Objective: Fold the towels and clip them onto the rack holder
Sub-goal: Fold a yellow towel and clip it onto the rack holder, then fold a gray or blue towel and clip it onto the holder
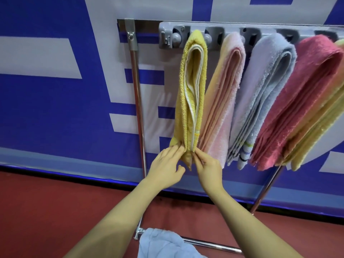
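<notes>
— Where is the yellow towel hanging?

— Clipped at its top fold into the grey rack holder, at the leftmost filled slot; its long axis runs nearly straight down, the fold pointing up, the loose ends pointing at the floor; the white inner layers show along the front edge.

— And the hands?

— Both at the bottom end; the left hand has its fingertips pressed on the left lower corner, thumb apart below; the right hand pinches the right lower edge between thumb and fingers.

— What hangs beside it?

— A pink towel just to the right, then a pale blue towel, then a red towel, all folded and slanting; a light blue cloth lies on the chrome bar below.
</notes>
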A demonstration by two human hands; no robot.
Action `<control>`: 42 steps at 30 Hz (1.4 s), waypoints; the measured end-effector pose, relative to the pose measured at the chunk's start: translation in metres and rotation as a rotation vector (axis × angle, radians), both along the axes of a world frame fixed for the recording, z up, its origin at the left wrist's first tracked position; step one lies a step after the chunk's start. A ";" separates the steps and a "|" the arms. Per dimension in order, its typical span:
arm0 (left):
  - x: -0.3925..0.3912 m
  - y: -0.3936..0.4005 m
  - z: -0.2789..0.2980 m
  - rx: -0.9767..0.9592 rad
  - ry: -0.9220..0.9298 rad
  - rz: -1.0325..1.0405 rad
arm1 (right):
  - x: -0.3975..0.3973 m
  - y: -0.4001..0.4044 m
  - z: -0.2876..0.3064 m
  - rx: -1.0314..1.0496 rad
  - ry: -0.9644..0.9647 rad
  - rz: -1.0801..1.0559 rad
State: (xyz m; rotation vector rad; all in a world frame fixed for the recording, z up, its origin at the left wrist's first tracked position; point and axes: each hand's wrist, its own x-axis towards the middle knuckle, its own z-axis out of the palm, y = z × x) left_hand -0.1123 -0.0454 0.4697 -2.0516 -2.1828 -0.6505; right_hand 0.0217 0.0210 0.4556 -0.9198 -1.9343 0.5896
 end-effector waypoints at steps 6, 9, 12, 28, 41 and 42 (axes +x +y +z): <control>-0.001 -0.021 -0.004 -0.004 0.075 0.040 | 0.012 -0.017 0.000 0.074 -0.162 -0.002; 0.006 -0.041 -0.009 -0.023 0.095 0.047 | 0.024 -0.035 -0.007 0.107 -0.233 0.005; 0.014 -0.067 -0.019 -0.024 0.110 0.061 | 0.035 -0.056 -0.017 0.143 -0.318 0.015; 0.014 -0.105 -0.187 -0.346 -0.077 0.136 | 0.044 -0.071 -0.178 -0.225 -0.615 0.123; -0.024 -0.051 -0.408 -0.586 -0.094 0.138 | -0.017 -0.018 -0.389 -0.392 -0.923 0.214; -0.027 -0.048 -0.425 -0.576 -0.097 0.131 | -0.019 -0.013 -0.404 -0.390 -0.942 0.211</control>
